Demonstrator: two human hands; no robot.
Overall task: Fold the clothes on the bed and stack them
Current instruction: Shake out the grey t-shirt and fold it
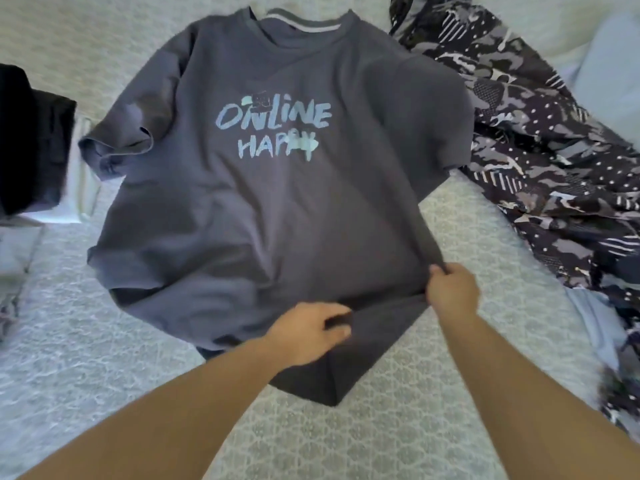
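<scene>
A dark grey T-shirt (277,202) with light blue "ONLINE HAPPY" lettering lies face up on the bed, collar at the far end. Its lower hem is rumpled and folded under near me. My left hand (308,332) pinches the fabric at the hem's middle. My right hand (450,289) grips the shirt's lower right edge, pulling it taut. The left sleeve is creased and turned up.
A dark patterned garment (540,161) lies spread along the right side of the bed. A stack of folded dark and pale clothes (31,143) sits at the left. The pale patterned bedspread (86,341) shows around the shirt.
</scene>
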